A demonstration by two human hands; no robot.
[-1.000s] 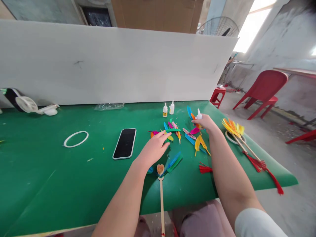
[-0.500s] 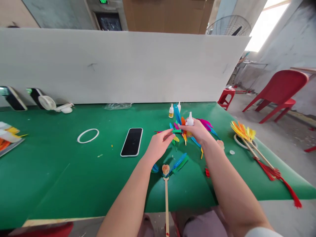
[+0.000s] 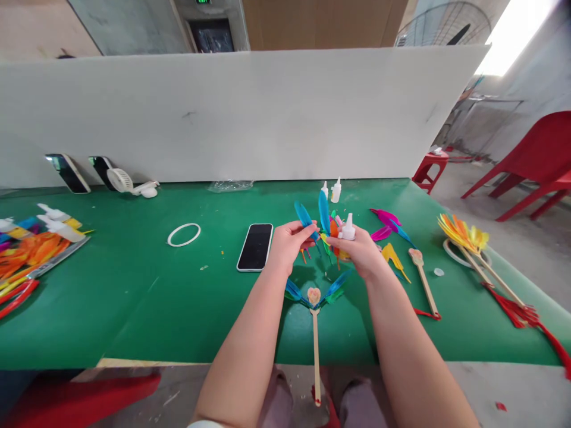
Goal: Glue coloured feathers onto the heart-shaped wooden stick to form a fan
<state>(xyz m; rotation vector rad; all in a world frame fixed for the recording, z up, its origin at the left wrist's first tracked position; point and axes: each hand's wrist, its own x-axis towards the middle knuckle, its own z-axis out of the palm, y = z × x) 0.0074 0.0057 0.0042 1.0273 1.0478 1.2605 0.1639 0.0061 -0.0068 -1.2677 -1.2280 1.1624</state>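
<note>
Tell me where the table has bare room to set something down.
Widest: the near stretch of table bordered by the white ring, red-handled scissors and left arm, bar small scraps. A smaller gap separates ring and phone. Crowded: around the left hand and right hand, with feathers, bottles and heart-topped stick; also around the scissors.

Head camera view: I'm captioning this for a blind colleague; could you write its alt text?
A person's left hand pinches a blue feather; the right hand holds a white-nozzled bottle beside an upright blue feather. Below, on a green table, a heart-topped wooden stick with blue and green feathers overhangs the near edge.
</note>
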